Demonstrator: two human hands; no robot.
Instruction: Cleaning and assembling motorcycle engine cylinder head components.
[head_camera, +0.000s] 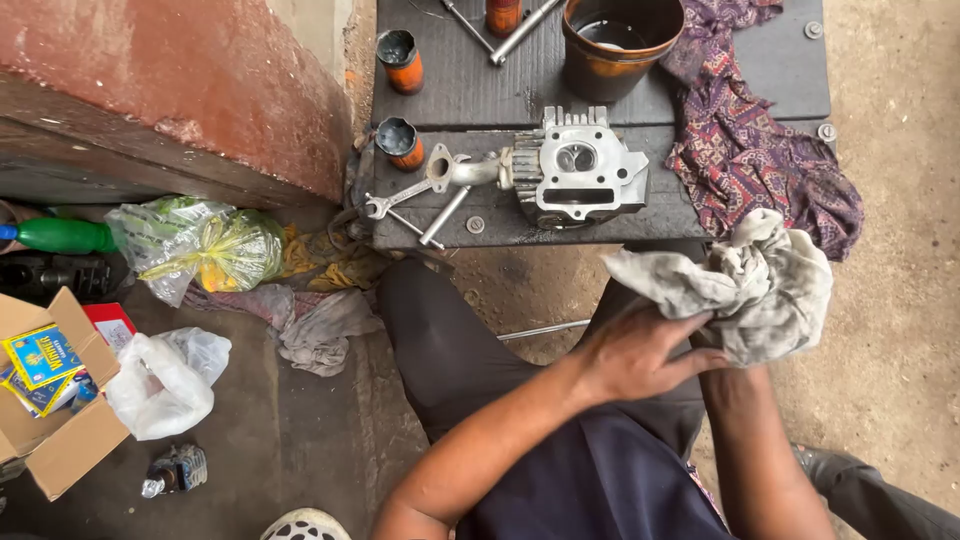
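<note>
Two hands are working one dirty grey rag (745, 280) just below the near edge of the dark wooden tabletop (470, 90), above the person's lap. The left hand (640, 352) is lying across the rag's lower fold, its fingers (690, 362) curling loosely onto the cloth and pressing it. The right hand (730, 355) is sitting almost wholly under the rag, so I cannot tell whether its fingers are closed or spread.

On the tabletop, a patterned purple cloth (750, 150) is draping over the right side. Beside it a rusty round pot (615, 40) is standing at the far edge. In front of the pot, a silver finned engine part (580, 175) is resting near the front edge, well apart from the rag. A spanner (400, 195) and a metal rod (445, 215) are lying just left of it. Two small orange cans (402, 60) are standing at the left edge.

On the floor to the left, a cardboard box (60, 440) and a white plastic bag (165, 380) are lying close together.
</note>
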